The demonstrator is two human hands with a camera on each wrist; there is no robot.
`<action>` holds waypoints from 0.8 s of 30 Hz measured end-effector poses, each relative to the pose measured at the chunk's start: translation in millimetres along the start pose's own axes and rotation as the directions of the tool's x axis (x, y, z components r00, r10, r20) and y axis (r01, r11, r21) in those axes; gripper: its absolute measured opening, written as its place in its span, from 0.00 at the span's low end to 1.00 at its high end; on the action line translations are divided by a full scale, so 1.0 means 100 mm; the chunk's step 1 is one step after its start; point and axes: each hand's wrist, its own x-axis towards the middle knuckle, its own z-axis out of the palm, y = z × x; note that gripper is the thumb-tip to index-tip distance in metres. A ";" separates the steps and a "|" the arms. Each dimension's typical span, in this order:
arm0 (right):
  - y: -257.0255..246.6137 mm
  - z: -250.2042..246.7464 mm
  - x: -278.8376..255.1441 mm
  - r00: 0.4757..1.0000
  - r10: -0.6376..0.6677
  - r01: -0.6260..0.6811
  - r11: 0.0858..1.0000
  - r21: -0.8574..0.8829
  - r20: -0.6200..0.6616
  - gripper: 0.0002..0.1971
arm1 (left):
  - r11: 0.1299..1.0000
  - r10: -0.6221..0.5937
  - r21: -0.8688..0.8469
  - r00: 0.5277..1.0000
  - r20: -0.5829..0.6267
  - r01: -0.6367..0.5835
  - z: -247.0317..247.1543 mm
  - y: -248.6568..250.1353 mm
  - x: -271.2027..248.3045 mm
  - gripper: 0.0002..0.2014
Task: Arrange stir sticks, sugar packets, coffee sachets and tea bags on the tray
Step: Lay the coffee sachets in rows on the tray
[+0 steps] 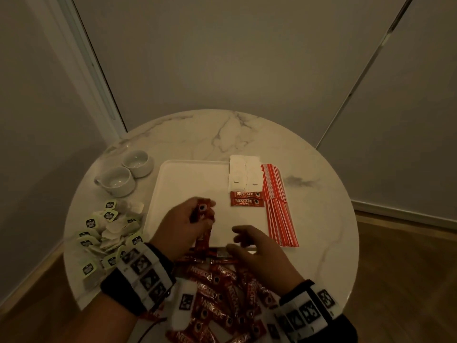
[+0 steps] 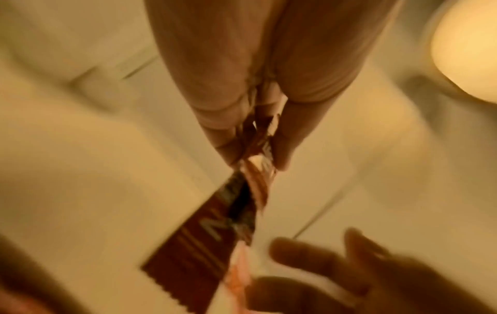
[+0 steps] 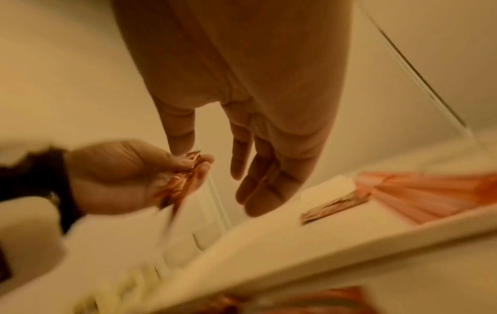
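Holding coffee sachets [image 1: 201, 214] (left hand [image 1: 184, 225]), tray [image 1: 173, 184] middle bare

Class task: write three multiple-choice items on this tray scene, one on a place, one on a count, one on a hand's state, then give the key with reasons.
1. Where do the stir sticks lie?
A. along the tray's right edge
B. in a cup
C. on the floor

2. How many coffee sachets lie flat on the tray?
A. none
B. two
C. six

3. What is the left hand doing?
A. resting flat and empty
B. gripping red sachets
C. lifting a cup

Key: 1 A, the sticks line that edge; 2 B, two lie below the sugar packets; 3 B, its fingers curl round sachets.
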 end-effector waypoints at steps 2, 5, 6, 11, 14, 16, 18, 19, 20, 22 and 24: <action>-0.15 -0.02 0.07 0.996 0.026 -0.048 0.957 0.286 0.081 0.21 | 0.933 -0.106 -0.348 0.994 -0.016 0.093 0.01 0.12 0.08 0.18; -0.31 -0.01 0.15 0.996 -0.003 -0.046 0.826 0.562 0.084 0.15 | 0.779 -0.172 -0.610 0.985 0.019 0.147 0.10 0.21 0.18 0.21; -0.34 -0.01 0.17 0.999 -0.017 -0.014 0.813 0.582 0.048 0.12 | 0.743 -0.179 -0.652 0.984 0.026 0.152 0.14 0.21 0.21 0.21; -0.34 -0.06 0.27 0.997 0.056 -0.015 0.759 0.650 -0.043 0.08 | 0.554 -0.243 -0.811 0.968 0.056 0.186 0.26 0.20 0.28 0.16; -0.25 -0.16 0.33 0.980 0.184 -0.084 0.711 0.698 -0.070 0.07 | 0.570 -0.301 -0.798 0.953 0.019 0.196 0.26 0.19 0.34 0.13; -0.21 -0.21 0.36 0.972 0.229 -0.109 0.657 0.746 -0.059 0.06 | 0.605 -0.359 -0.749 0.932 0.046 0.269 0.30 0.20 0.35 0.11; -0.21 -0.21 0.39 0.973 0.228 -0.121 0.622 0.774 -0.031 0.06 | 0.579 -0.398 -0.739 0.911 0.111 0.343 0.39 0.21 0.34 0.10; -0.21 -0.20 0.40 0.972 0.231 -0.127 0.626 0.770 -0.028 0.07 | 0.552 -0.424 -0.748 0.897 0.130 0.369 0.44 0.20 0.35 0.10; -0.21 -0.18 0.42 0.970 0.238 -0.127 0.640 0.757 -0.038 0.06 | 0.522 -0.456 -0.760 0.879 0.136 0.388 0.49 0.19 0.36 0.09; -0.19 -0.15 0.45 0.965 0.247 -0.107 0.683 0.723 -0.090 0.03 | 0.484 -0.516 -0.768 0.846 0.136 0.419 0.52 0.18 0.39 0.07; -0.16 -0.15 0.46 0.959 0.233 -0.050 0.697 0.715 -0.159 0.08 | 0.515 -0.525 -0.727 0.838 0.151 0.454 0.53 0.17 0.38 0.11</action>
